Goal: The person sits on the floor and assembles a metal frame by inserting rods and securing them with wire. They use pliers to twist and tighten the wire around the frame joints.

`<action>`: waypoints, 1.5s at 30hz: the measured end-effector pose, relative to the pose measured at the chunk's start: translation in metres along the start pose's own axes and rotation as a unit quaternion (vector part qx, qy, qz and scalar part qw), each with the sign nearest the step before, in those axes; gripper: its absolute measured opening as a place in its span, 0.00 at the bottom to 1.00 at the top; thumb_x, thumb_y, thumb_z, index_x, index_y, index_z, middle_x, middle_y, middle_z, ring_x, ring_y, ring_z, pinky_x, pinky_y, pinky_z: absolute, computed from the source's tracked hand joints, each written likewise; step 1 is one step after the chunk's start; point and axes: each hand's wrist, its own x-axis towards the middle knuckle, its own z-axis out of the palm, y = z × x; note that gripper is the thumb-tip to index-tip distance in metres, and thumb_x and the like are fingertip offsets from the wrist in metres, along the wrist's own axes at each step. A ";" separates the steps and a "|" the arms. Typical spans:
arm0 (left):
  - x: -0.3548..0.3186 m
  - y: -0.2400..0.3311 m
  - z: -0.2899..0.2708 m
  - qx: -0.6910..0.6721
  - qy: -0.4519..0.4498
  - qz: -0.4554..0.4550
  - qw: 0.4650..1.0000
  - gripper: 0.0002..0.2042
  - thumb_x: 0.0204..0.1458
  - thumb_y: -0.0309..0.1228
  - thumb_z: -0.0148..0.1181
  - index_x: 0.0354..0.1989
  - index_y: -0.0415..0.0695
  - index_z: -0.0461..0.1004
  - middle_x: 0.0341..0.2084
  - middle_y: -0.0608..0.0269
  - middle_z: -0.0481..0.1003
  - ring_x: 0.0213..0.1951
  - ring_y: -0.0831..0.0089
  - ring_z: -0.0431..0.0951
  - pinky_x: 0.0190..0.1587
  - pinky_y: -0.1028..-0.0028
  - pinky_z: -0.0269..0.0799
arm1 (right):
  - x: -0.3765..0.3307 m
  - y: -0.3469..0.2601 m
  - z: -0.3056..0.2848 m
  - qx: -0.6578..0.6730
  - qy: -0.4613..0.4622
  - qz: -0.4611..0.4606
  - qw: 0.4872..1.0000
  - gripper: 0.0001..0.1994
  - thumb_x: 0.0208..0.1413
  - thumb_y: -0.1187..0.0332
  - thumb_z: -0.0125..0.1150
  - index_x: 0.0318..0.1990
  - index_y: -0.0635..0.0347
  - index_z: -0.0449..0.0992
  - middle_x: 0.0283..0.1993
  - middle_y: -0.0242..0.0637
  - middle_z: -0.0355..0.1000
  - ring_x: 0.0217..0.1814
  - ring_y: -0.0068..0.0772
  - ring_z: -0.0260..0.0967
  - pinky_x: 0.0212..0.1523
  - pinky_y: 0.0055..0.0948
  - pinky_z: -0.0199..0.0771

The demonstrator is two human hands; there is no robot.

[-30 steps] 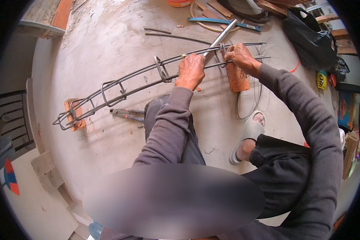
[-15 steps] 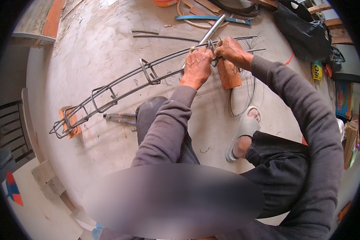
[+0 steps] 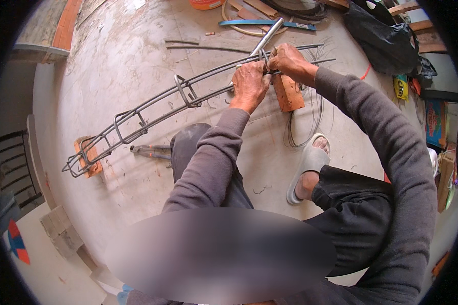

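Where the left knee (image 3: 191,145) bends in, pincers (image 3: 150,147) lie on the floor (image 3: 137,188) just beside it. Past them, bar cage (image 3: 208,97) runs obliquely from lower left to upper right, nearer end on left brick (image 3: 90,156).

Handling (judged): metal, stiff along its length, moderately heavy, awkward more from length than weight. Not fragile; dry-looking, so unlikely to slip, though a loosely fixed ring might slide or twist. Best hold: long bars close beside a ring, hands spread; keep palms off the bare bar ends.

Appearance: slender dark-grey rods, roughly parallel, crossed by squarish bent rings at uneven spacing. Apparent bow may be partly lens.

Farther end: left hand (image 3: 249,85) closed on the cage beside the last visible ring. Right hand (image 3: 290,60) at that ring, fingers bunched; contact hidden, cannot tell whether they clamp anything. Right brick (image 3: 289,95) sits under or just beside this end. Metal tube (image 3: 268,35) slants away behind the hands; blue strip (image 3: 244,23) lies beyond.
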 end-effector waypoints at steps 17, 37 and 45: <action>0.000 -0.004 0.007 0.004 0.032 -0.004 0.999 0.14 0.43 0.42 0.72 0.26 0.45 0.80 0.22 0.54 0.79 0.28 0.56 0.80 0.33 0.62 0.74 | -0.024 0.024 -0.030 0.206 -0.062 -0.101 0.971 0.09 0.52 0.70 0.49 0.39 0.64 0.67 0.25 0.29 0.64 0.18 0.16 0.57 0.15 0.19 0.58; 0.007 -0.004 0.038 -0.127 0.149 0.045 0.980 0.05 0.37 0.26 0.61 0.23 0.39 0.75 0.23 0.41 0.74 0.34 0.45 0.77 0.35 0.56 0.74 | -0.080 0.078 -0.023 0.139 -0.085 -0.063 0.985 0.05 0.50 0.64 0.46 0.29 0.53 0.62 0.22 0.24 0.56 0.18 0.15 0.51 0.15 0.19 0.52; 0.014 -0.003 0.041 -0.076 0.091 -0.033 0.992 0.04 0.36 0.26 0.66 0.21 0.41 0.78 0.24 0.48 0.77 0.33 0.52 0.81 0.36 0.59 0.76 | -0.042 0.095 -0.025 -0.015 0.148 -0.127 0.981 0.13 0.53 0.75 0.50 0.46 0.60 0.76 0.30 0.35 0.68 0.32 0.33 0.67 0.35 0.32 0.67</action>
